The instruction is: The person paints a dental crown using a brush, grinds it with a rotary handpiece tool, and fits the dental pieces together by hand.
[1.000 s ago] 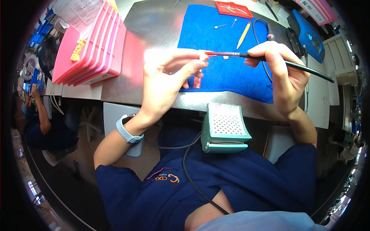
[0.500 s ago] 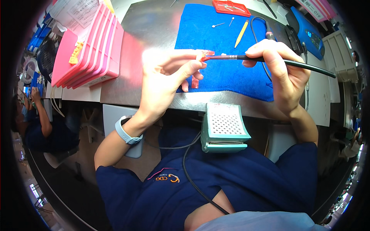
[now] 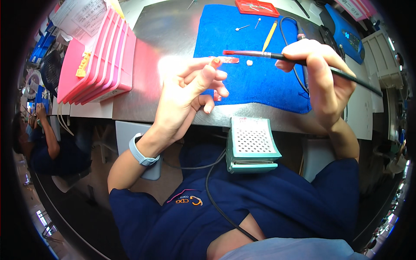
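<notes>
A thin paintbrush (image 3: pixel 265 54) with a black handle and red-stained bristles lies across the fingers of my right hand (image 3: pixel 323 73), pinched near its ferrule. In the fingertips of my left hand (image 3: pixel 184 93) is a small orange piece (image 3: pixel 215 63), mostly covered by the thumb and forefinger. The brush tip is just right of that piece and apart from it. Beneath the brush, on a blue cloth (image 3: pixel 277 93), rest a red translucent strip (image 3: pixel 231 60) and a small whitish lump (image 3: pixel 249 63). Another red strip (image 3: pixel 217 95) shows partly behind my left fingers.
Pink upright racks (image 3: pixel 104 69) with papers stand at the left. Towards the back are a red tray (image 3: pixel 255 8) of small metal tools, a yellow stick (image 3: pixel 269 37) and two small pins. A corded handpiece (image 3: pixel 301 32) and blue control box (image 3: pixel 346 37) sit right; a green perforated box (image 3: pixel 253 143) is at the near edge.
The brush tip has come away from the orange piece and is now slightly higher. My left hand has drawn a little left, its lower fingers spreading, and the whitish lump now shows more.
</notes>
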The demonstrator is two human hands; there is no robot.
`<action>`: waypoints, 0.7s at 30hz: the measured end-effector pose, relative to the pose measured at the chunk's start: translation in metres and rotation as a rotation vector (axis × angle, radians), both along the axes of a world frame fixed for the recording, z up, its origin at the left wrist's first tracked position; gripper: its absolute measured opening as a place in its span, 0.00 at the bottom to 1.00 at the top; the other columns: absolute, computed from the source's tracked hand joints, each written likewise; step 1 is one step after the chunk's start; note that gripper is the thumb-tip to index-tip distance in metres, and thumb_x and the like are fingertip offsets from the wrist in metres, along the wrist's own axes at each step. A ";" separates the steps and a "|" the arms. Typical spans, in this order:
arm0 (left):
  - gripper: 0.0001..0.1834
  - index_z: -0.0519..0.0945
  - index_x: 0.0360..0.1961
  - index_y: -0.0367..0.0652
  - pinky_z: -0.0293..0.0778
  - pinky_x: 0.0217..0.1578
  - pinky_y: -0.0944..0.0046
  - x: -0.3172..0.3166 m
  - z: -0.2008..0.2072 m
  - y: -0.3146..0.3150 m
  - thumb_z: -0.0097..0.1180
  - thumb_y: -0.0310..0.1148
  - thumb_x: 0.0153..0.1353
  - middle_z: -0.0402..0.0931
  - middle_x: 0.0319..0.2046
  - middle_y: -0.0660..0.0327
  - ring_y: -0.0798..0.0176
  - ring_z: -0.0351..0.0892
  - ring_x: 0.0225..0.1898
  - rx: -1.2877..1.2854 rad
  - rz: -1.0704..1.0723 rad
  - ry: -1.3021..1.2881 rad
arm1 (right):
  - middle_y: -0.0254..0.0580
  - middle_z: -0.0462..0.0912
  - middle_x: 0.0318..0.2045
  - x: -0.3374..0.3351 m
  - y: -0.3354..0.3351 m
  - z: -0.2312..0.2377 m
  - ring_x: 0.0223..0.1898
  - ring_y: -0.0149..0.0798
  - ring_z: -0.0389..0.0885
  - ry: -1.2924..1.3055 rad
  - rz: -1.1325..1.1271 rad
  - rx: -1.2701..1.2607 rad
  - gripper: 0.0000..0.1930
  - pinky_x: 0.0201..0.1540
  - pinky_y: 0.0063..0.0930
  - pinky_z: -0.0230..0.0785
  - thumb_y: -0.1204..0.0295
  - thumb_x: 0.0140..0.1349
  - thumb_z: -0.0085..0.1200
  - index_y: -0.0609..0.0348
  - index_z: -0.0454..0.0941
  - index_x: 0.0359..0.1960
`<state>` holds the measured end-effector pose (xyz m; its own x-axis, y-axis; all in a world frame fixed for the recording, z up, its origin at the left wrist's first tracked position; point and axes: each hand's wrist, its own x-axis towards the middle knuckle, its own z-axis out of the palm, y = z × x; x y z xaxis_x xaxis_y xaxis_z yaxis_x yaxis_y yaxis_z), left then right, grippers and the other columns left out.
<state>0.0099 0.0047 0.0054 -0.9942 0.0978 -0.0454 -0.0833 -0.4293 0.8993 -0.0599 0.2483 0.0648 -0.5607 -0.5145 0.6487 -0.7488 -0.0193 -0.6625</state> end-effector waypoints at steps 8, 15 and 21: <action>0.21 0.78 0.46 0.36 0.72 0.23 0.73 -0.002 -0.004 -0.004 0.57 0.46 0.68 0.77 0.38 0.60 0.67 0.80 0.32 0.127 -0.067 -0.045 | 0.58 0.83 0.33 -0.002 -0.003 0.003 0.36 0.50 0.83 0.372 0.075 0.164 0.13 0.42 0.39 0.76 0.73 0.67 0.50 0.76 0.79 0.41; 0.20 0.78 0.42 0.37 0.72 0.24 0.73 -0.002 -0.005 -0.003 0.56 0.47 0.68 0.76 0.34 0.61 0.69 0.79 0.30 0.154 -0.089 -0.055 | 0.58 0.83 0.34 0.001 -0.003 0.004 0.36 0.50 0.83 0.429 0.124 0.173 0.12 0.41 0.38 0.77 0.74 0.67 0.50 0.75 0.79 0.40; 0.21 0.78 0.41 0.37 0.71 0.25 0.73 -0.002 -0.003 -0.002 0.56 0.48 0.69 0.76 0.32 0.61 0.69 0.79 0.29 0.151 -0.062 -0.063 | 0.58 0.82 0.33 -0.002 -0.003 0.004 0.35 0.50 0.83 0.424 0.120 0.185 0.12 0.40 0.39 0.77 0.74 0.67 0.50 0.75 0.79 0.41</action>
<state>0.0079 0.0025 0.0025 -0.9816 0.1696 -0.0879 -0.1684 -0.5513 0.8171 -0.0618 0.2458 0.0684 -0.1960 -0.6874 0.6993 -0.9536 -0.0325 -0.2993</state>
